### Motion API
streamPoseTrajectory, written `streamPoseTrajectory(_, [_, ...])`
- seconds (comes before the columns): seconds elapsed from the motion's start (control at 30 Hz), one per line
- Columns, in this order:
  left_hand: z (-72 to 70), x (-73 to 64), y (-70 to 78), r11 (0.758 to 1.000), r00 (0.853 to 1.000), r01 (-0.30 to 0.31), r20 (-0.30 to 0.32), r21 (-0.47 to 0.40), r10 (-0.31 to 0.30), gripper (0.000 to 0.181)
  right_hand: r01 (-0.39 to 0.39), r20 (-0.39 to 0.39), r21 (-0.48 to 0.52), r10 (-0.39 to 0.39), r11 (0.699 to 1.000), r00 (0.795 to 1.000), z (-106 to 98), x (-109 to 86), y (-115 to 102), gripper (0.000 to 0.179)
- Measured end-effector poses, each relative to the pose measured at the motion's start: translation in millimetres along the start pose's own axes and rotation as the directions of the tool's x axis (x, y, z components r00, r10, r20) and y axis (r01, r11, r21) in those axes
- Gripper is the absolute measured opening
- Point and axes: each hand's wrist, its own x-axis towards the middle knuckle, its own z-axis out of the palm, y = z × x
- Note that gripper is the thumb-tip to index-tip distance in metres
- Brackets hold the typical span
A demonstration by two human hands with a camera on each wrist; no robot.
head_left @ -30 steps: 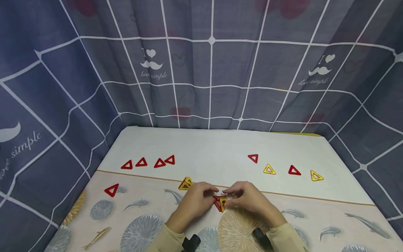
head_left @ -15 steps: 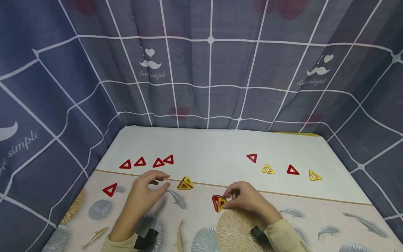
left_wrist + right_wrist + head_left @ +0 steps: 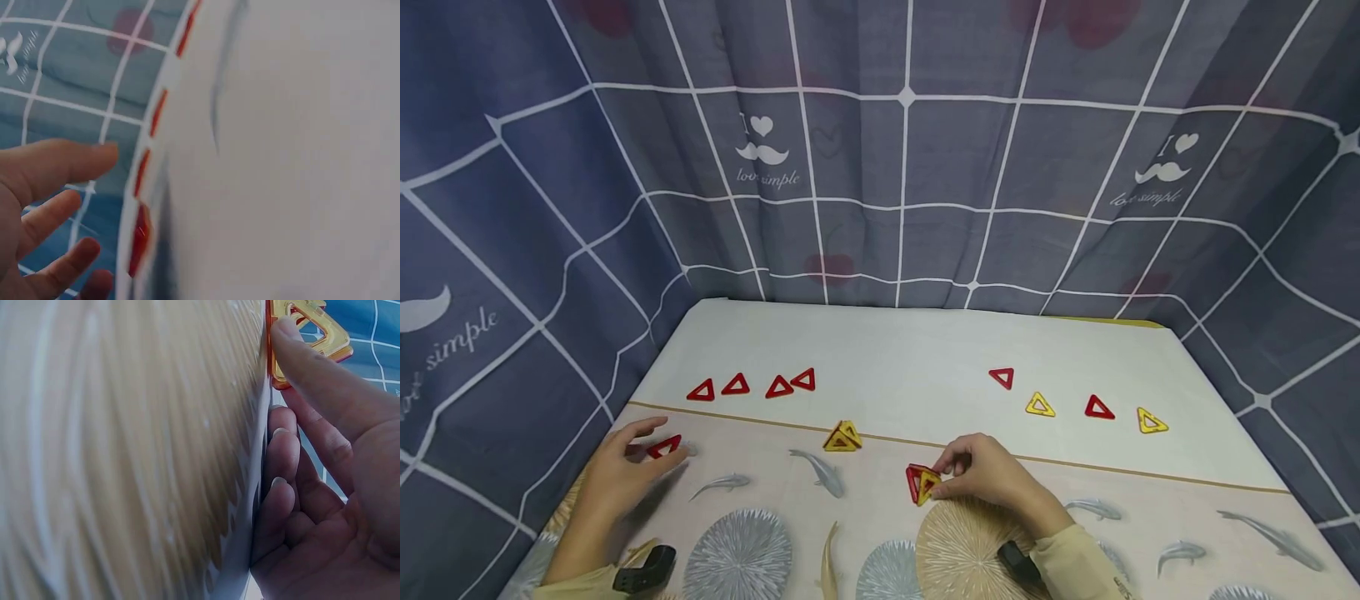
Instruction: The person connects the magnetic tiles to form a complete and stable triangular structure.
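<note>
In the head view my left hand (image 3: 612, 479) is at the left, fingers and thumb spread around a lone red triangle tile (image 3: 664, 443) lying on the cloth. The left wrist view shows those fingers apart, with a red tile (image 3: 140, 240) beyond their tips. Near the middle front, my right hand (image 3: 988, 475) pinches a small group of joined triangle tiles, a red one (image 3: 912, 478) and a yellow one (image 3: 929, 478). Seen from the right wrist, the thumb lies against the yellow tile (image 3: 340, 342). The tiles' far sides are hidden.
A yellow tile pyramid (image 3: 842, 430) stands between the hands. Several red tiles (image 3: 735, 392) lie at the back left of the white board (image 3: 910, 367). Red and yellow tiles (image 3: 1152, 429) are scattered at its right. A grid-patterned curtain (image 3: 865, 167) encloses the back and sides.
My left hand has let go of the joined tiles and moved left, past the yellow pyramid, to the lone red tile. My right hand has stayed with the joined tiles.
</note>
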Motion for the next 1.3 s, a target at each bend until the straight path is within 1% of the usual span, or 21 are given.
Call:
streamPoseTrajectory(0.13, [0.3,8.5,-14.8,0.998,0.996,0.066,0.054,0.005,-0.067,0.086,-0.015,0.000,0.006,0.015,1.000,1.000,0,-0.4,0,0.021])
streamPoseTrajectory(0.2, [1.5,11.5,-18.8,0.996,0.994,0.088,0.056,0.011,-0.089,0.088,-0.017,-0.001,0.010,0.017,1.000,1.000,0,-0.4,0,0.020])
streamPoseTrajectory(0.33, [2.9,15.5,-22.5,0.996,0.995,0.083,0.048,0.036,-0.085,0.084,-0.010,-0.007,0.019,0.010,1.000,1.000,1,-0.2,0,0.021])
streamPoseTrajectory(0.63, [-1.2,19.2,-22.2,0.994,0.996,0.053,0.068,0.099,-0.060,0.072,0.000,-0.013,0.025,0.000,1.000,1.000,1,-0.2,-1,0.021])
streamPoseTrajectory(0.83, [-2.5,18.1,-20.3,0.992,0.998,0.037,0.046,0.124,-0.043,0.062,0.007,-0.009,0.034,-0.007,0.999,1.000,1,0.2,-1,0.020])
streamPoseTrajectory(0.9, [-0.5,16.6,-17.2,0.993,0.999,0.019,0.040,0.116,-0.024,0.062,0.006,-0.010,0.038,-0.006,0.999,1.000,1,0.2,-1,0.020])
streamPoseTrajectory(1.0, [3.9,13.3,-10.3,0.996,0.998,-0.027,0.053,0.088,0.023,0.063,0.003,-0.009,0.043,-0.003,0.999,1.000,1,0.0,-1,0.020])
streamPoseTrajectory(1.07, [8.5,9.7,-3.2,0.998,0.996,-0.056,0.075,0.032,0.054,0.062,0.002,-0.010,0.045,-0.002,0.999,1.000,1,-0.1,-1,0.020])
streamPoseTrajectory(1.2, [23.6,1.9,17.4,0.992,0.989,-0.101,0.101,-0.076,0.108,0.054,0.003,-0.009,0.033,-0.003,0.999,1.000,1,0.0,-2,0.019])
streamPoseTrajectory(1.3, [37.0,-2.8,34.8,0.985,0.983,-0.130,0.116,-0.114,0.143,0.048,0.004,-0.005,0.023,-0.004,1.000,1.000,1,0.1,-2,0.019])
